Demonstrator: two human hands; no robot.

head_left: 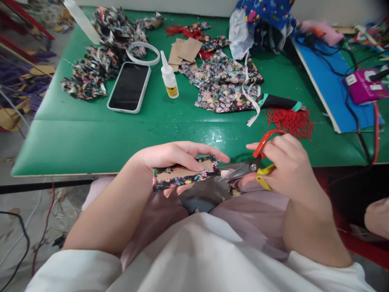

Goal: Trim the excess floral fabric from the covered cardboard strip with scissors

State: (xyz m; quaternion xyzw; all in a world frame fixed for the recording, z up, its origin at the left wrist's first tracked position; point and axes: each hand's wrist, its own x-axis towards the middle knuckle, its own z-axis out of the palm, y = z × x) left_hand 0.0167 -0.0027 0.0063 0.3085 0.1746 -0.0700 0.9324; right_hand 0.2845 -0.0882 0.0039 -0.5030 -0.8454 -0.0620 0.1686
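My left hand (176,158) grips a narrow cardboard piece (170,175) whose edges are wrapped in black floral fabric. Its thumb presses on the bare brown middle, with fingertips showing underneath. In my right hand (287,164) are scissors (263,144) with one red and one yellow handle. Their blades are spread and point left, at the right end of the wrapped piece. Whether they touch the fabric there I cannot tell. A small floral scrap (233,190) shows below the blades, over my lap.
On the green table (170,129) are a phone (130,87), a glue bottle (170,81), a white ring (142,53), brown cardboard pieces (185,52), floral fabric (225,85), a black-and-teal cutter (281,102) and red threads (290,122). Cables cross a blue board (328,89) at right.
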